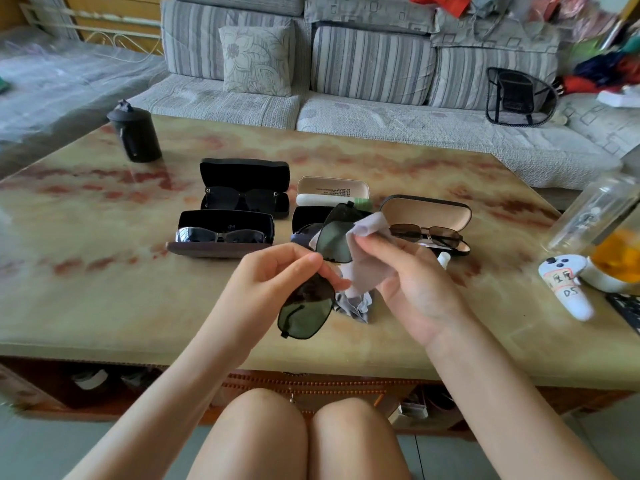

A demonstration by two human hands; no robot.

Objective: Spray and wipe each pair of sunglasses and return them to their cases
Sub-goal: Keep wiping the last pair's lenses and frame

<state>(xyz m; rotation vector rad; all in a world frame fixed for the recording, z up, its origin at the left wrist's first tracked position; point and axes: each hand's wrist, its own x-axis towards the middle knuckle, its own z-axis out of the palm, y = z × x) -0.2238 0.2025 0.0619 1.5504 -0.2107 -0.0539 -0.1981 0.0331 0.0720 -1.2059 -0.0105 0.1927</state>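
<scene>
My left hand [277,271] pinches a pair of dark green-lensed sunglasses [306,311] at the bridge, held upright over the table. My right hand [408,282] holds a pale grey cloth [363,233] against the upper lens [334,240]. Behind them lie several open cases: a black case [244,174] with dark sunglasses, a brown case [221,249] with silver-rimmed sunglasses, a tan-lined case [427,211] with brown-lensed glasses [427,233], a white-and-cream case [332,192], and a dark case [306,220] partly hidden behind the held glasses. A small white spray bottle tip [443,259] shows behind my right hand.
A black lidded cup [135,133] stands at the far left of the marbled table [104,306]. At the right edge are a clear bottle with orange liquid [602,233] and a white controller [564,289]. A crumpled grey cloth [356,303] lies under my hands. A striped sofa [363,64] is behind.
</scene>
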